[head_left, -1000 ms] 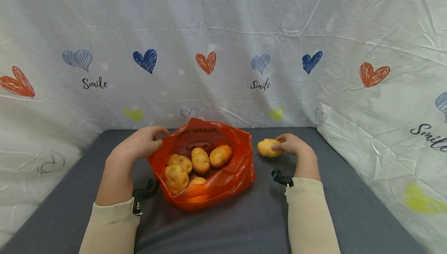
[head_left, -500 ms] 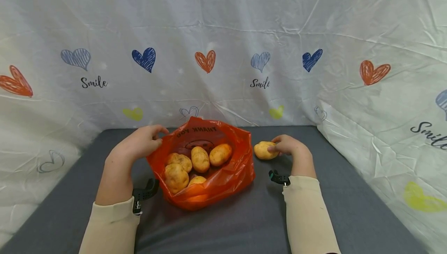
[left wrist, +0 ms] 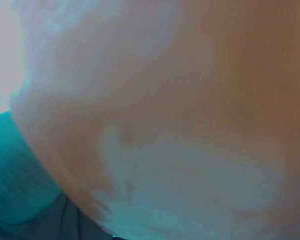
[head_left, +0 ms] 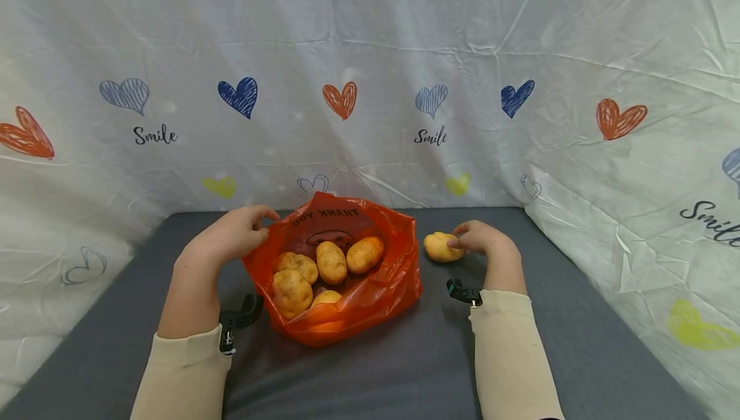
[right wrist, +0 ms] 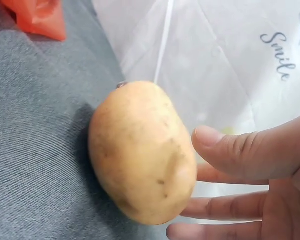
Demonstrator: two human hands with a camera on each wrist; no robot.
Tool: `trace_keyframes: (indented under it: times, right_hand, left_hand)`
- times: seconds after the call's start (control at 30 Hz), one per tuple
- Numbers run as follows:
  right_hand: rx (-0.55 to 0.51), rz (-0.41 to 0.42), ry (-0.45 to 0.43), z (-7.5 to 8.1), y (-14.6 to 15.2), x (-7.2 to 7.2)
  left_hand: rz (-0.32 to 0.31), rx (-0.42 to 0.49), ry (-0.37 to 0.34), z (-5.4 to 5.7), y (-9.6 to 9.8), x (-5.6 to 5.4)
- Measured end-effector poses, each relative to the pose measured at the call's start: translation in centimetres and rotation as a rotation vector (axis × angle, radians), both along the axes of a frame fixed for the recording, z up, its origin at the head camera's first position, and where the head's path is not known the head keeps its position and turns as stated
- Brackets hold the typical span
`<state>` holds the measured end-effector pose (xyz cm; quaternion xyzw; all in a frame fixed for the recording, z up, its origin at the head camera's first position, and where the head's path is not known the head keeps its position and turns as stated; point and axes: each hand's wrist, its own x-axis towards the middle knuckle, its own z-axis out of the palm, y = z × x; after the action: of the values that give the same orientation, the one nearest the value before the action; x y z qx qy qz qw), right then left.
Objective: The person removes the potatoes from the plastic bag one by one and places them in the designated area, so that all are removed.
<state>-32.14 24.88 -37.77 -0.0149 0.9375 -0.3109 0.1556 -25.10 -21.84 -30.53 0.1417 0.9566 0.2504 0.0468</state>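
A red plastic bag (head_left: 370,307) stands open on the table, "THANK YOU" printed inside its back wall. In it lie several potatoes (head_left: 332,262). My left hand (head_left: 231,234) pinches the bag's upper left edge between thumb and fingers. To the right of the bag is a single potato (head_left: 440,247), close over the table. My right hand (head_left: 482,239) holds that potato at its right end. The right wrist view shows the thumb (right wrist: 210,137) at the potato's edge, with the other fingers partly hidden behind it. A blurred, close surface fills most of the left wrist view.
The table has a dark grey cloth (head_left: 428,368). A white curtain (head_left: 381,41) printed with hearts and "Smile" rises behind it and along both sides. Each wrist carries a black strap mount, the left one (head_left: 239,317) close beside the bag.
My right hand and its potato shifted left towards the bag, then slightly back right. My left hand and the bag have stayed in place.
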Motion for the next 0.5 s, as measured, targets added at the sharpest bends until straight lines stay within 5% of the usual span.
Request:
trace_keyframes:
  times: [0.5]
  right_hand:
    - [0.071, 0.064, 0.179, 5.1, -1.5, 2.8]
  left_hand:
    - [-0.001, 0.006, -0.012, 0.0, 0.0, -0.1]
